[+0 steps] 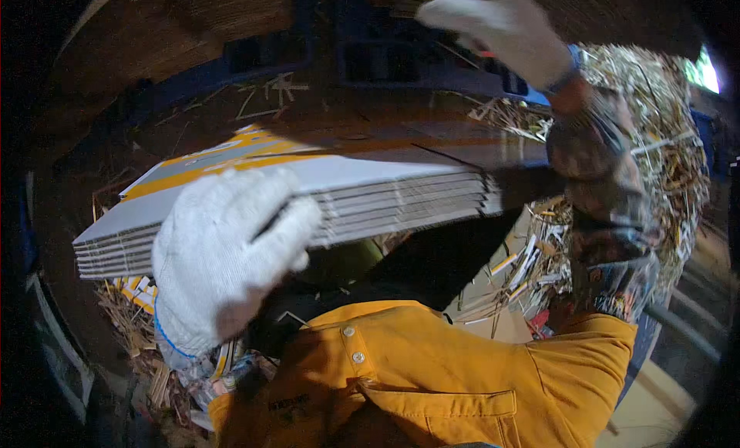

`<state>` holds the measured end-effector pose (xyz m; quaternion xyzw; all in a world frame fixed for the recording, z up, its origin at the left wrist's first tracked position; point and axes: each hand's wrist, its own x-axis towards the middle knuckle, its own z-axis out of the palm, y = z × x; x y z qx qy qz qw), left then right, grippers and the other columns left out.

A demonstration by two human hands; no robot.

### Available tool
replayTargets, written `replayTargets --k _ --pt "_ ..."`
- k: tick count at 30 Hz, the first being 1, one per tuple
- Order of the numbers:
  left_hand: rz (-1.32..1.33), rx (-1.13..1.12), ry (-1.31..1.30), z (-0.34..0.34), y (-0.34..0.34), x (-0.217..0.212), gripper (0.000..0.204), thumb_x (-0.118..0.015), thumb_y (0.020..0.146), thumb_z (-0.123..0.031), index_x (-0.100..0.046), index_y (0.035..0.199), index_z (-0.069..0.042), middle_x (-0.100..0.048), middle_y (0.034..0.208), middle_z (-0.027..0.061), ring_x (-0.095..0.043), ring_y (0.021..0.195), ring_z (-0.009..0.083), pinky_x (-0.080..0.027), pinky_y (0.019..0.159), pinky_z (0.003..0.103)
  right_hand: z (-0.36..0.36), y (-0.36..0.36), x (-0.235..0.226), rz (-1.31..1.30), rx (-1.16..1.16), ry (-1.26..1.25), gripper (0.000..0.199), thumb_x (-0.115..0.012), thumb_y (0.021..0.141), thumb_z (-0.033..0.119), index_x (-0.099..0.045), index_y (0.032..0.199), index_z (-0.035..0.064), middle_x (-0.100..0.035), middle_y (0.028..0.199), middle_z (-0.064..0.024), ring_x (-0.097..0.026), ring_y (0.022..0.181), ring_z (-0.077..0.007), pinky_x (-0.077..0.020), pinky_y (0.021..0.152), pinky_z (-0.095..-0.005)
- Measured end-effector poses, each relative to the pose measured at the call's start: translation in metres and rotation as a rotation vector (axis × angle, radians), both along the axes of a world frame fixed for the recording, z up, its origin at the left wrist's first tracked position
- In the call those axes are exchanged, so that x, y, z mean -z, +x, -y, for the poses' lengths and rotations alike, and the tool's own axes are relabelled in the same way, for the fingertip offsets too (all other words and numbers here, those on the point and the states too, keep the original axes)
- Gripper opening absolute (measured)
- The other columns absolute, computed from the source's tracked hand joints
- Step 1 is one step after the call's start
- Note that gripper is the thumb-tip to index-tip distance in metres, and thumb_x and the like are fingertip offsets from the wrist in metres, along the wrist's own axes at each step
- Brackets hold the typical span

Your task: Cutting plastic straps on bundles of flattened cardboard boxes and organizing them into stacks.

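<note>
"How are the arms posed?"

"The right arm (609, 186) rises along the right of the frame; its white-gloved right hand (505, 36) is partly cut off at the top, well apart from the cardboard stack (401, 203). I can't tell its grip."

"And the left hand (220, 248)?"

"Left of centre, back showing, at the stack's near edge. The layers extend on both sides of it. Whether that grip is clamped, I can't tell."
</note>
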<state>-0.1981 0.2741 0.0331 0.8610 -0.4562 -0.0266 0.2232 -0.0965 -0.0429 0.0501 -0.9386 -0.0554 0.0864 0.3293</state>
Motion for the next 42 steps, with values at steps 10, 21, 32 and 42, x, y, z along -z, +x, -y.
replayTargets --k 10,21,32,42 --pt "0.327 -0.007 -0.094 0.035 -0.036 0.034 0.061 -0.073 0.068 0.000 -0.057 0.127 -0.007 -0.062 0.129 0.0160 -0.058 0.122 0.0356 -0.041 0.104 0.057 0.060 -0.249 -0.046 0.266 0.746 0.566 0.041 -0.064 0.085 0.012 -0.054 0.123 -0.0012 -0.057 0.074 -0.0019 -0.052 0.054 -0.0099 -0.0414 0.049 -0.0238" --pt "0.576 -0.173 0.049 0.052 0.012 0.042 0.059 -0.068 0.084 -0.010 -0.050 0.140 -0.009 -0.053 0.143 0.0149 -0.049 0.132 0.0353 -0.036 0.110 0.052 0.053 -0.310 0.001 0.100 0.961 0.597 0.040 -0.066 0.088 0.016 -0.052 0.123 0.0028 -0.053 0.073 0.0012 -0.048 0.052 -0.0065 -0.0386 0.047 -0.0222" --pt "0.393 -0.021 0.148 0.039 0.025 0.017 0.062 -0.069 0.084 -0.018 -0.050 0.143 -0.014 -0.040 0.151 0.0203 -0.037 0.140 0.0391 -0.024 0.117 0.054 0.052 -0.300 0.007 0.067 0.922 0.470 0.043 -0.070 0.087 0.020 -0.057 0.122 0.0008 -0.057 0.079 0.0014 -0.050 0.057 -0.0038 -0.0399 0.048 -0.0219" --pt "0.322 0.105 0.152 0.029 0.024 0.019 0.054 -0.067 0.084 -0.023 -0.059 0.137 -0.018 -0.033 0.155 0.0240 -0.029 0.144 0.0430 -0.017 0.119 0.055 0.042 -0.316 0.001 0.063 0.850 0.287 0.066 -0.071 0.083 0.015 -0.046 0.142 0.0015 -0.056 0.133 -0.0112 -0.056 0.116 -0.0164 -0.0440 0.101 -0.0310"
